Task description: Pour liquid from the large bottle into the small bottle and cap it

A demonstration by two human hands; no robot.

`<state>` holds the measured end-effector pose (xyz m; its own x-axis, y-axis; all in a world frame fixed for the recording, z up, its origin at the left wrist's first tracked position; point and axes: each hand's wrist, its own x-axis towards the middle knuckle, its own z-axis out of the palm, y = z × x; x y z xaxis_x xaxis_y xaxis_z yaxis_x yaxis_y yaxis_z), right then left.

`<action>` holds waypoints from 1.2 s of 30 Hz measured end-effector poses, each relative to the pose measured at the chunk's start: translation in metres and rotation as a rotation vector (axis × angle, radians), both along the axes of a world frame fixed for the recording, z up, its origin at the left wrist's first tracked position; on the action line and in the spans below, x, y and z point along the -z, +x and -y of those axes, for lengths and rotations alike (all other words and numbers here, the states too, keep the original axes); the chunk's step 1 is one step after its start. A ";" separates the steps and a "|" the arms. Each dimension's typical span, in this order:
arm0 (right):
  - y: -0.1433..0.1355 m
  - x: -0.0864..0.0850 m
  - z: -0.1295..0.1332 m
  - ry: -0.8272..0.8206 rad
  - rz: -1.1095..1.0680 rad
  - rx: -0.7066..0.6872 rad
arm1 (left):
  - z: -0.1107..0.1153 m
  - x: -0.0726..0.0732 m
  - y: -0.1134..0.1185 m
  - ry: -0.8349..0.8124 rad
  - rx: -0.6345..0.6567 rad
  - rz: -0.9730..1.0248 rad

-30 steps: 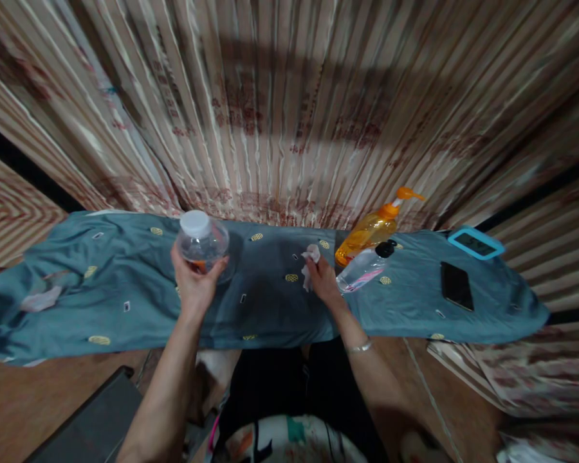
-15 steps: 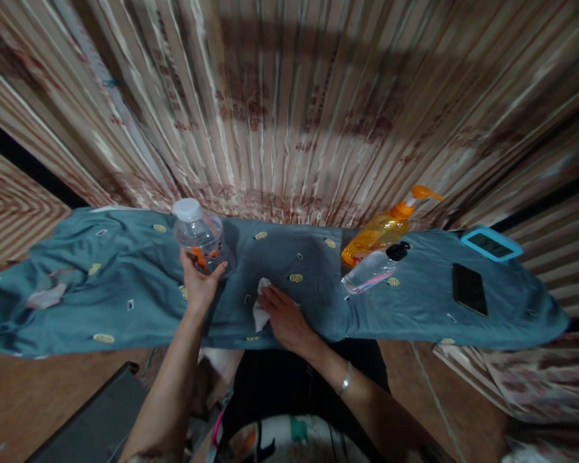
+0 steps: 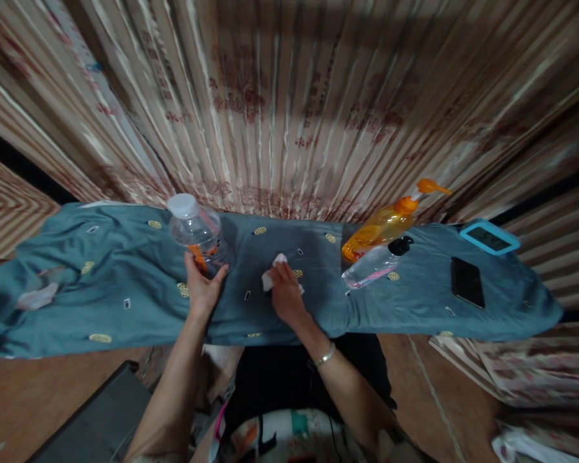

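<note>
My left hand (image 3: 205, 283) is wrapped round the lower part of a clear plastic bottle (image 3: 195, 228) with a white cap and an orange label. The bottle stands on the teal cloth (image 3: 241, 315) printed with yellow pineapples. To the right of it, my right hand (image 3: 288, 292) presses a crumpled white tissue (image 3: 268, 281) flat against the cloth. Its fingers lie over the tissue and hide part of it.
On the right stand an orange pump bottle (image 3: 381, 226) and a clear bottle with a black top (image 3: 369, 267). Beyond them are a black phone (image 3: 468, 283) and a blue-framed digital clock (image 3: 489, 238). A whitish crumpled piece (image 3: 37, 297) lies far left. A pleated curtain (image 3: 280, 128) hangs behind.
My right hand has slid the tissue forward and slightly right across the cloth. My left hand keeps its hold on the bottle. The whole view has shifted a little.
</note>
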<state>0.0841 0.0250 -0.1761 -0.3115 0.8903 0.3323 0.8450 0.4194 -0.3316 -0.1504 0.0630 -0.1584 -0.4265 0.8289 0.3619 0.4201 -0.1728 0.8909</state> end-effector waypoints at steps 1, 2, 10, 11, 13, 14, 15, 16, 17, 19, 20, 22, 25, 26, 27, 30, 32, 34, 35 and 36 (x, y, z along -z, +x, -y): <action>-0.017 -0.001 0.002 -0.001 0.007 -0.070 | 0.001 0.000 0.000 -0.019 -0.010 -0.005; -0.029 -0.002 0.008 -0.002 0.011 -0.130 | 0.002 0.001 -0.001 -0.039 -0.019 -0.006; 0.075 -0.007 0.103 0.080 0.001 -0.161 | 0.005 0.002 -0.003 -0.078 -0.006 -0.027; 0.098 -0.007 0.111 0.095 -0.002 -0.093 | 0.005 0.002 -0.003 -0.078 -0.002 -0.029; 0.131 -0.007 0.122 0.126 -0.002 0.042 | 0.006 0.003 -0.002 -0.078 0.000 -0.032; 0.139 -0.007 0.125 0.139 -0.001 0.096 | 0.006 0.003 -0.002 -0.079 -0.002 -0.034; 0.141 -0.006 0.125 0.147 -0.001 0.139 | 0.007 0.004 -0.001 -0.080 -0.005 -0.035; 0.135 -0.004 0.123 0.151 -0.002 0.167 | 0.007 0.004 -0.001 -0.081 -0.010 -0.036; 0.123 -0.003 0.119 0.150 -0.003 0.178 | 0.007 0.005 0.000 -0.082 -0.016 -0.038; 0.083 0.001 0.108 0.138 -0.006 0.141 | 0.008 0.005 0.001 -0.086 -0.023 -0.044; 0.058 0.003 0.101 0.130 -0.007 0.090 | 0.009 0.005 0.002 -0.089 -0.027 -0.046; 0.008 0.004 0.089 0.116 -0.002 -0.029 | 0.010 0.004 0.003 -0.097 -0.039 -0.051; -0.035 0.000 0.081 0.112 -0.005 -0.172 | 0.011 0.002 0.003 -0.112 -0.057 -0.045; -0.037 -0.002 0.082 0.113 -0.006 -0.206 | 0.012 0.001 0.003 -0.115 -0.056 -0.039; -0.031 -0.004 0.084 0.115 -0.005 -0.228 | 0.012 0.001 0.003 -0.116 -0.053 -0.032; 0.017 -0.007 0.094 0.120 -0.002 -0.189 | 0.012 0.002 0.002 -0.126 -0.034 -0.011; 0.058 -0.005 0.096 0.127 -0.001 -0.070 | 0.012 0.004 0.001 -0.139 -0.049 -0.008; 0.089 0.001 0.087 0.142 -0.006 0.076 | 0.012 0.006 0.000 -0.155 -0.067 -0.008; 0.098 0.004 0.077 0.143 -0.009 0.141 | 0.012 0.006 0.000 -0.159 -0.071 -0.009; 0.100 0.007 0.063 0.141 -0.012 0.193 | 0.012 0.007 0.000 -0.161 -0.070 -0.012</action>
<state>0.1843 -0.0384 -0.1836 -0.1356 0.8774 0.4601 0.9104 0.2936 -0.2915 -0.1509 0.0507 -0.1653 -0.4813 0.8452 0.2324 0.4369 0.0015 0.8995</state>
